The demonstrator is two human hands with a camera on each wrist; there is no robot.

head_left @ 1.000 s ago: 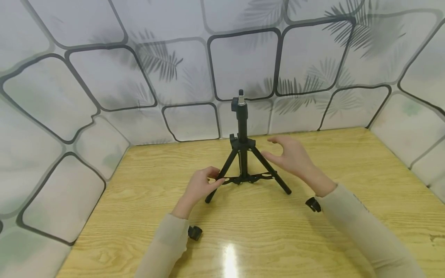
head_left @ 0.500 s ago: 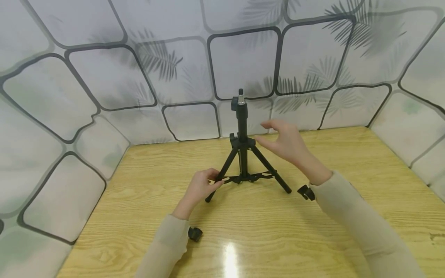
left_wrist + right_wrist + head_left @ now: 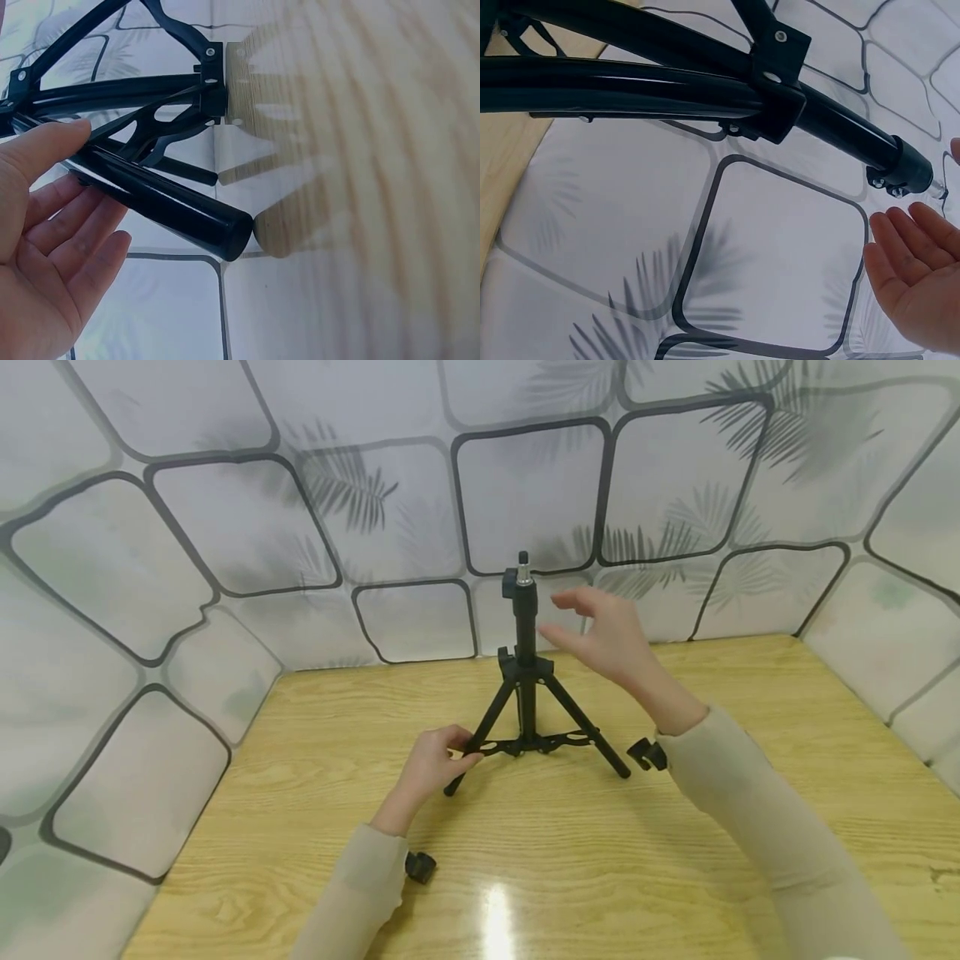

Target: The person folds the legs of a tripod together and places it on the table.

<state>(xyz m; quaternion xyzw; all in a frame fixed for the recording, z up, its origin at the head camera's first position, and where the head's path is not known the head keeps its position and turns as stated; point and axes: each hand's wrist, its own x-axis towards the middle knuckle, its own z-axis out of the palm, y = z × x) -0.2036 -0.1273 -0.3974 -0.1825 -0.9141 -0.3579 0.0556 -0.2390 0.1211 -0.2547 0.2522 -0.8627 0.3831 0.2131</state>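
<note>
A black tripod stand (image 3: 527, 639) stands upright on the table with its legs spread and a silver stud with a black tip on top. My left hand (image 3: 433, 767) holds its near-left leg low down; in the left wrist view the thumb lies over the leg (image 3: 172, 199) and the fingers are behind it. To the right of the column, my right hand (image 3: 611, 639) hovers with thumb and fingers apart, holding nothing. In the right wrist view that hand (image 3: 919, 281) is near the upper collar (image 3: 911, 165), with a gap still visible.
The stand rests on a light wood table (image 3: 300, 810). A patterned fabric wall (image 3: 405, 527) rises close behind the tripod and along both sides. Each wrist carries a small black mount (image 3: 421, 867) near the sleeve.
My right hand has risen and moved left, from beside the right leg to beside the upper column. The left hand stays on its leg, and the tripod has not visibly moved on the table.
</note>
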